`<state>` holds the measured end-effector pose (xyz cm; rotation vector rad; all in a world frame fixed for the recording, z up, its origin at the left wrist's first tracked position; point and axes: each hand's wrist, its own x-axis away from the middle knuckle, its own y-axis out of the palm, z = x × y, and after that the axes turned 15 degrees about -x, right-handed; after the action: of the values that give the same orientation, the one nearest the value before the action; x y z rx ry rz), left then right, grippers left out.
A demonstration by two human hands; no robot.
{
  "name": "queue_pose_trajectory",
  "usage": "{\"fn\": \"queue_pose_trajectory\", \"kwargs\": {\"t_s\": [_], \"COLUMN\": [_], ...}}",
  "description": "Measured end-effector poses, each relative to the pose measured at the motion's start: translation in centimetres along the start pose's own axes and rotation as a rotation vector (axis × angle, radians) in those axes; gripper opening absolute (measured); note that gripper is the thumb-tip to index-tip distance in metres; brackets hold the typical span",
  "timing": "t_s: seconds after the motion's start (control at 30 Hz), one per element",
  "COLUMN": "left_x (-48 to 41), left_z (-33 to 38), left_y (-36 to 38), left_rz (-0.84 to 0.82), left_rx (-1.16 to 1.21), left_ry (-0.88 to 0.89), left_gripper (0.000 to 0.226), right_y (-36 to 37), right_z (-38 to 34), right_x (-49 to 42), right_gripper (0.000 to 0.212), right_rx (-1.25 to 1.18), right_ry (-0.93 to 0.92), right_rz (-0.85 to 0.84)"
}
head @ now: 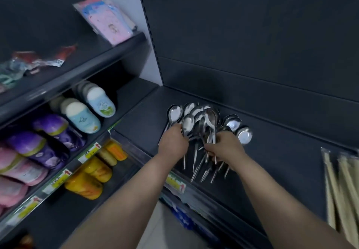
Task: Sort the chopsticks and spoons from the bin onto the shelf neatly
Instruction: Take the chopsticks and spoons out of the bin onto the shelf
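Note:
Several steel spoons (196,121) lie in a loose pile on the dark shelf (281,163), bowls toward the back wall and handles toward the front edge. My left hand (173,141) reaches into the left side of the pile, its fingers curled among the spoon necks. My right hand (223,148) grips a bunch of spoon handles in the middle of the pile. Two more spoons (238,130) lie just right of my right hand. Packs of wooden chopsticks (342,186) rest on the same shelf at the far right. The bin is out of view.
To the left, an adjoining rack holds white and blue bottles (91,106), purple and pink pouches (44,141) and orange bottles (93,176). Pink packets (108,21) stand on its upper shelf. Yellow price tags (175,183) line the shelf fronts.

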<state>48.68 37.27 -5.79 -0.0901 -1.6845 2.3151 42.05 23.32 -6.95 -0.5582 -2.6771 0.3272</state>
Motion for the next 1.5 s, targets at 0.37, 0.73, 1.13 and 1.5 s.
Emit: {"fn": "queue_pose_trajectory", "kwargs": {"t_s": [0.37, 0.73, 1.13, 1.5], "left_x": [-3.9, -2.7, 12.7, 32.8], "left_z": [-1.0, 2.1, 16.2, 33.0], "left_y": [0.7, -0.6, 3.4, 8.5], "left_rz": [-0.006, 0.044, -0.143, -0.146], "left_rx": [-0.137, -0.099, -0.135, 0.008], "left_ry": [0.171, 0.6, 1.043, 1.164], "left_gripper": [0.035, 0.027, 0.02, 0.019], "right_y": [1.6, 0.3, -11.6, -29.6], "right_z": [-1.5, 0.1, 7.0, 16.0], "right_x": [-0.9, 4.6, 20.2, 38.7], "right_gripper": [0.029, 0.027, 0.025, 0.025], "right_rx": [0.689, 0.642, 0.733, 0.667], "right_ry": [-0.188, -0.111, 0.091, 0.111], "right_rz": [0.075, 0.394, 0.705, 1.06]}}
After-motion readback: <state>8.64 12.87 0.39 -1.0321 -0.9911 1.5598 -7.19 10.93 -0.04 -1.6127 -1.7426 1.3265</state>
